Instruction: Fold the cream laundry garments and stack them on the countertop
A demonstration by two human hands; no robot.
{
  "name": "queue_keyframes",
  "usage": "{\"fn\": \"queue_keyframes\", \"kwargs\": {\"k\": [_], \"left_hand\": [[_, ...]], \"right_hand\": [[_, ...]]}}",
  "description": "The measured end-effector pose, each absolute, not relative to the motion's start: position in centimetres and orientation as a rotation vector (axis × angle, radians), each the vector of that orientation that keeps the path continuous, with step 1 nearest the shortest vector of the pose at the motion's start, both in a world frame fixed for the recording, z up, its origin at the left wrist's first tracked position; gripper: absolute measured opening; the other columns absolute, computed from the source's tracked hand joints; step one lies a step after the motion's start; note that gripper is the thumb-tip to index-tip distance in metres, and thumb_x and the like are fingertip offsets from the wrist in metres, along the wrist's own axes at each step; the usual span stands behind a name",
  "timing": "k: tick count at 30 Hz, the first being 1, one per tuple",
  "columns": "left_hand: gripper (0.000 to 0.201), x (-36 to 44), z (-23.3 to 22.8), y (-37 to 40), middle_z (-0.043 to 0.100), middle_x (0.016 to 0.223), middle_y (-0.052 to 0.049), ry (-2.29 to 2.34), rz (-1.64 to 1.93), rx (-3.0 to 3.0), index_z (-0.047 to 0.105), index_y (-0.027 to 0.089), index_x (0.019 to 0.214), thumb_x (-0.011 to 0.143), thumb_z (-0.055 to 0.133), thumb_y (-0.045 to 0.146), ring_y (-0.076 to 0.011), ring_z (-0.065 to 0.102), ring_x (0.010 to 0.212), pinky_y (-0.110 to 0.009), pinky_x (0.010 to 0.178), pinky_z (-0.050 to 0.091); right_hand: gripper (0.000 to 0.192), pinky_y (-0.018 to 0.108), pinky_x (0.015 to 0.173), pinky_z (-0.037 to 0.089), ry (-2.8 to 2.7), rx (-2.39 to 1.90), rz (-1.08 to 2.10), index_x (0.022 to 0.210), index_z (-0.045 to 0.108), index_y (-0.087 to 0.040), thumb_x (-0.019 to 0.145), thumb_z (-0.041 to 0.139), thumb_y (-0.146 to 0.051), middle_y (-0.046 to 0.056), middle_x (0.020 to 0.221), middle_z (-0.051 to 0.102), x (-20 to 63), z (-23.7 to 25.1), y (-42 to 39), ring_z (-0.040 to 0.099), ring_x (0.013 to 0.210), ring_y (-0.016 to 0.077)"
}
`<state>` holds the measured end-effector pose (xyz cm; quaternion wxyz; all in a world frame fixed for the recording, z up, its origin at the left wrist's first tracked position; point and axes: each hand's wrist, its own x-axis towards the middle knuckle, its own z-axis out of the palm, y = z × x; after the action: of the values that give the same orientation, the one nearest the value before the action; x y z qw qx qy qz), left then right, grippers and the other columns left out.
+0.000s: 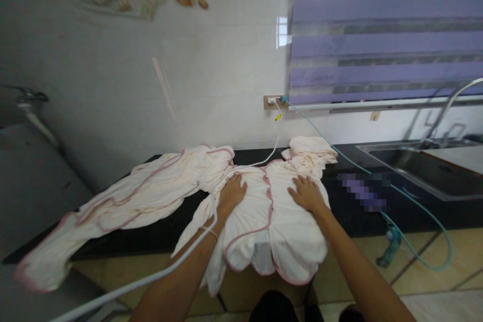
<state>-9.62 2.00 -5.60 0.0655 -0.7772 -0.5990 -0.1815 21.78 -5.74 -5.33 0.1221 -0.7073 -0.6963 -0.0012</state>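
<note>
A cream shirt with pink piping (252,216) lies spread on the black counter, its lower edge hanging over the front. My left hand (233,192) rests flat on the shirt's left side, fingers stretched out. On the other side of the wavy pink front edge, my right hand (306,193) lies with spread fingers on the cloth. Left of the shirt, matching cream trousers or a similar long garment (151,188) stretch along the counter and droop off its front. A folded bundle of the same cloth (311,152) sits behind my right hand.
A white cord (166,270) crosses over my left forearm toward the wall socket (274,102). A teal cord (426,198) loops down past a teal handheld device (389,246) at the counter front. The sink (407,166) is at right; a pixelated purple item lies nearer.
</note>
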Motion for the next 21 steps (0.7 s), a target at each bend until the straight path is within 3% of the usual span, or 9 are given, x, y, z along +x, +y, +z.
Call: {"fn": "queue_keyframes", "kwargs": {"k": [8, 21], "left_hand": [[0.056, -9.5, -6.3, 2.2, 0.044, 0.157, -0.02, -1.771, -0.481, -2.327, 0.049, 0.006, 0.146, 0.104, 0.036, 0.04, -0.03, 0.04, 0.147, -0.045, 0.121, 0.031], [0.056, -9.3, -5.8, -0.5, 0.043, 0.158, -0.02, -1.736, -0.391, -2.33, 0.051, 0.008, 0.147, 0.104, 0.034, 0.039, -0.0318, 0.042, 0.146, -0.051, 0.119, 0.035]], "right_hand": [[0.077, 0.063, 0.119, 0.01, -1.844, -2.229, -0.004, 0.158, 0.037, -0.021, 0.097, 0.033, -0.068, 0.015, 0.166, 0.027, 21.0, -5.8, -5.6, 0.013, 0.154, 0.0408], [0.075, 0.058, 0.119, 0.014, -1.871, -2.244, 0.035, 0.159, 0.037, -0.021, 0.099, 0.03, -0.065, 0.014, 0.168, 0.022, 20.5, -5.1, -6.7, 0.014, 0.155, 0.0394]]}}
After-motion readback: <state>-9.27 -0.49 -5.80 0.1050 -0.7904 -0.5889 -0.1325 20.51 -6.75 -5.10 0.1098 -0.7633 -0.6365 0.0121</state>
